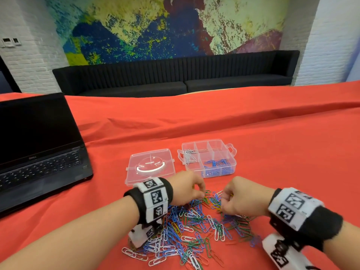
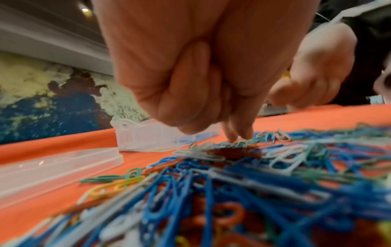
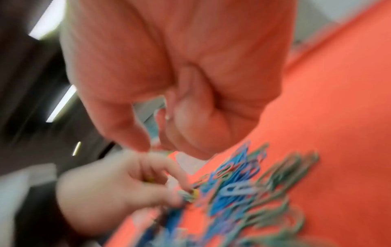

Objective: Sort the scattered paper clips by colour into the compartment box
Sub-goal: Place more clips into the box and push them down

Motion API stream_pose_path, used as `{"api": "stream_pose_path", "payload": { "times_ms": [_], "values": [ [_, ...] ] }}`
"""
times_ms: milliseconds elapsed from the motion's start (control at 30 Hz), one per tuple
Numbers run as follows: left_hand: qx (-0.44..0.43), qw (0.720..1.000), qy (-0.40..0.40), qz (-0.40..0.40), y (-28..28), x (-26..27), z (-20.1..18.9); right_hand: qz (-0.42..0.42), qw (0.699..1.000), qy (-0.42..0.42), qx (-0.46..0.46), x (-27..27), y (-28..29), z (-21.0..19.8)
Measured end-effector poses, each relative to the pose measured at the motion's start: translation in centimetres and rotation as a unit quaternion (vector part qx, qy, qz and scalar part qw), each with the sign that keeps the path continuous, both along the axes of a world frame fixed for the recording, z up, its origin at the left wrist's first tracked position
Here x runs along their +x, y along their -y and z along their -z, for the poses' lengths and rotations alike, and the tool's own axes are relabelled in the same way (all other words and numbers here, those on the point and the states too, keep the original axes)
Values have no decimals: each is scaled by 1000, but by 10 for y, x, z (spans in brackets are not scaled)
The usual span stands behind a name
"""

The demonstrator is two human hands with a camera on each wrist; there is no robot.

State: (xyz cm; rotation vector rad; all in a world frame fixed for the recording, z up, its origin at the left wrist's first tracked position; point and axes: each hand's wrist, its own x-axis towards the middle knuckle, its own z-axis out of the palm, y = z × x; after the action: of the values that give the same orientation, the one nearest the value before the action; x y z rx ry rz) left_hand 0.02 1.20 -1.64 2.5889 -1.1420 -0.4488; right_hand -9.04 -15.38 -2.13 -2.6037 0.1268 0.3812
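Low in the centre of the head view, both hands work the far edge of the heap of paper clips (image 1: 196,228) on the red cloth (image 1: 272,145). The left hand (image 1: 185,189) is curled with its fingertips (image 2: 239,135) down on the clips; a yellowish clip seems to sit under its fingers, but whether it is truly pinched I cannot tell. The right hand (image 1: 236,195) is bunched likewise, thumb meeting forefinger above the pile (its wrist picture is badly smeared), and something pale blue may be caught between them, again unclear.

The compartment box (image 1: 209,157) lies just above the hands in the frame, a shade right of centre, so it sits straight beyond the right hand and is slightly nearer to it. Its lower compartments hold blue clips (image 1: 216,167), its left one white clips (image 1: 189,154); the rest look bare. The clear lid (image 1: 150,165) lies left of the box, beyond the left wrist. Judging by the heap, most sorting remains.
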Motion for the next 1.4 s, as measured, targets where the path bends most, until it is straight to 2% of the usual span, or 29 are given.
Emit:
{"api": "stream_pose_path", "payload": {
  "times_ms": [33, 67, 133, 167, 200, 233, 267, 300, 367, 433, 533, 600, 767, 900, 967, 1033, 1100, 1167, 1200, 1333, 1400],
  "values": [
    [27, 999, 24, 17, 4, 0, 2, 33, 991, -26, 125, -4, 5, -4],
    [47, 997, 45, 30, 7, -1, 3, 82, 954, -59, 282, -7, 11, -7],
    [65, 995, 61, 46, 8, 0, 4, 149, 807, -125, 558, -7, 23, -10],
    [73, 994, 56, 52, 7, 3, 4, 157, 743, -146, 634, -6, 27, -10],
    [80, 994, 46, 57, 5, 5, 4, 154, 699, -156, 680, -5, 29, -9],
    [85, 994, 33, 60, 3, 7, 3, 150, 677, -156, 704, -4, 31, -9],
    [83, 995, 22, 58, 1, 8, 2, 148, 669, -155, 712, -4, 30, -9],
    [72, 996, 19, 50, 1, 8, 2, 151, 673, -155, 707, -3, 29, -10],
    [37, 998, 33, 31, 5, 7, 1, 174, 701, -156, 674, -2, 25, -12],
    [33, 998, 55, 26, 13, 4, 1, 206, 755, -147, 605, -1, 21, -11],
    [77, 994, 77, 26, 22, 1, 5, 216, 852, -109, 465, -4, 17, -7],
    [94, 992, 80, 22, 25, 2, 6, 199, 880, -97, 420, -6, 17, -5],
    [84, 993, 71, 31, 22, 4, 5, 194, 892, -80, 400, -5, 24, -5],
    [-2, 999, -40, -33, 14, 13, -3, 176, 909, -45, 374, 4, 29, -6],
    [-64, 987, -112, -94, 8, 21, -11, 165, 919, -20, 356, 14, 29, -7],
    [-128, 963, -177, -161, 4, 33, -19, 157, 933, 13, 322, 28, 28, -9],
    [-193, 934, -207, -217, 5, 46, -26, 139, 956, 43, 255, 44, 28, -11],
    [-233, 915, -209, -255, 11, 60, -28, 115, 974, 48, 189, 56, 30, -11],
    [-235, 914, -199, -264, 15, 66, -28, 108, 979, 43, 167, 61, 32, -10],
    [-158, 948, -119, -249, 33, 80, -19, 88, 986, 42, 137, 69, 41, -9],
    [-168, 945, -121, -254, 41, 84, -13, 82, 984, 50, 147, 72, 47, -7]
  ]
}}
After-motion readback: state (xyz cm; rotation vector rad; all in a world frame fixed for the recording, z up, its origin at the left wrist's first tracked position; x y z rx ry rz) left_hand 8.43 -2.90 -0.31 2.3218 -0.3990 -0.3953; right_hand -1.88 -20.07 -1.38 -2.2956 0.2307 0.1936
